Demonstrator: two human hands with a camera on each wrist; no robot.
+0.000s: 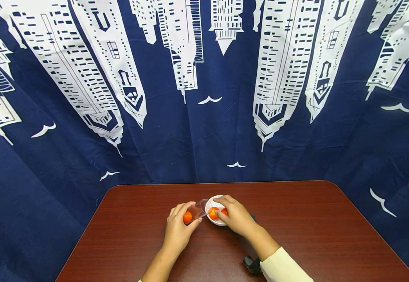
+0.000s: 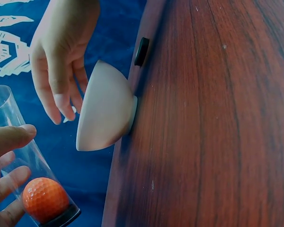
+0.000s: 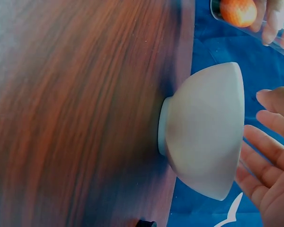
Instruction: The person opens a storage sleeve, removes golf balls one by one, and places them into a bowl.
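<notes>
Dark blue cloth [image 1: 190, 137] with white printed buildings [image 1: 285, 51] hangs beyond a reddish-brown worktop [image 1: 130, 243]. On this worktop stands one white bowl [image 3: 206, 132], upright, nearer to the far edge. Two orange balls [image 1: 213, 214] lie in it, one at about seven o'clock and another, partly covered, at about three. At the bowl's eight o'clock, the left hand [image 1: 179, 229] has its grip closed around a clear tube [image 2: 33, 158]; the tube leans, its mouth upward and toward two o'clock. One orange golf ball [image 2: 46, 199] sits at its bottom, by the black base [image 2: 61, 218]. At about three o'clock is the right hand [image 1: 237, 215]; its grip is loose, the fingers apart at the bowl's rim, with hold of nothing that I can see. Beside the right sleeve [image 1: 285, 266], at its nine o'clock, is a small black object [image 1: 251, 265].
</notes>
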